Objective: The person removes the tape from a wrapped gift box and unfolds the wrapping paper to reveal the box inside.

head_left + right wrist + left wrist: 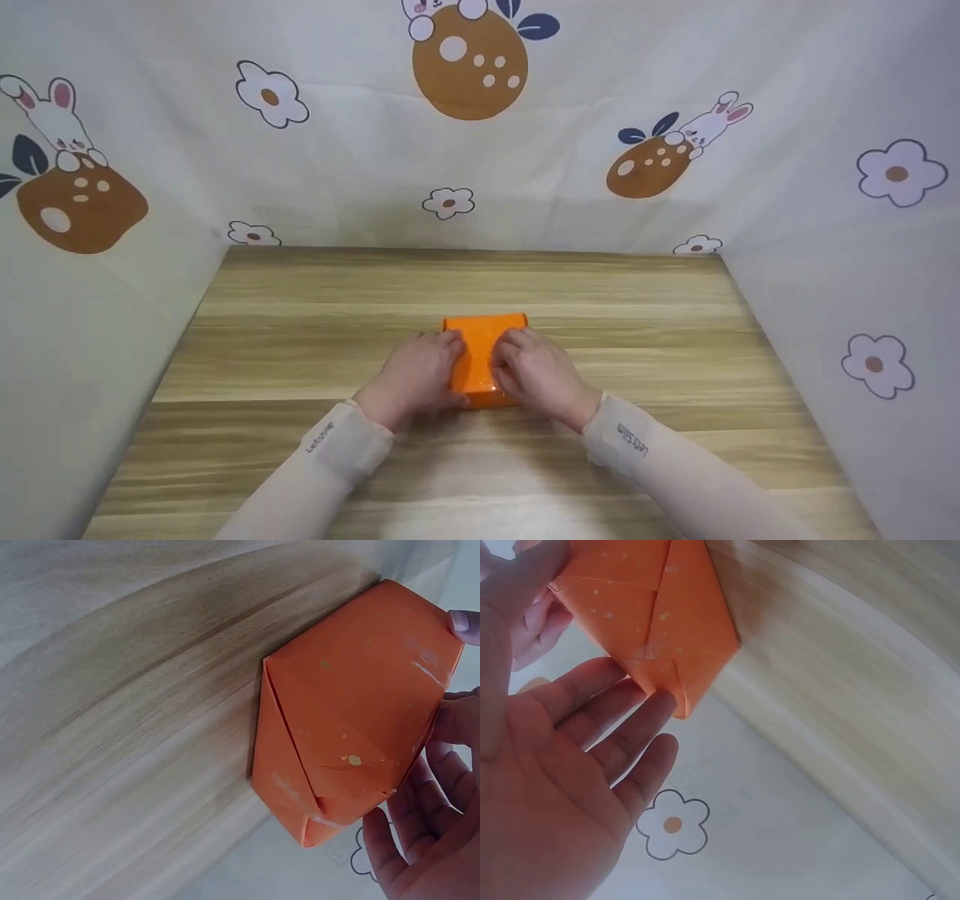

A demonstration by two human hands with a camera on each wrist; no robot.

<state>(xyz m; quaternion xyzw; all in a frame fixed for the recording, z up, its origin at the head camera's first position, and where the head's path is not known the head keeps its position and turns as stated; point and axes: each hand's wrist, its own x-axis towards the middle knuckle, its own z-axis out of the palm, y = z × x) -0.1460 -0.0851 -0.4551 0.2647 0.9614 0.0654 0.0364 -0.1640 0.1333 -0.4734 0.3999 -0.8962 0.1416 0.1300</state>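
Observation:
A small box wrapped in orange paper (478, 360) lies on the wooden table between the two hands. Folded paper flaps and pale specks show on its end in both wrist views. The left hand (421, 367) holds the box's left side, its thumb at the near lower corner; in the left wrist view its fingers (641, 724) reach along the box's edge. From the other side the right hand (541, 373) grips the box, with bent fingers over the right part of the top. Its thumb (465, 624) meets the paper's edge in the right wrist view.
The wood-grain table (300, 300) extends around the box on all sides. Pale cloth walls (352, 157) printed with rabbits, fruit and flowers enclose the table at the back, left and right.

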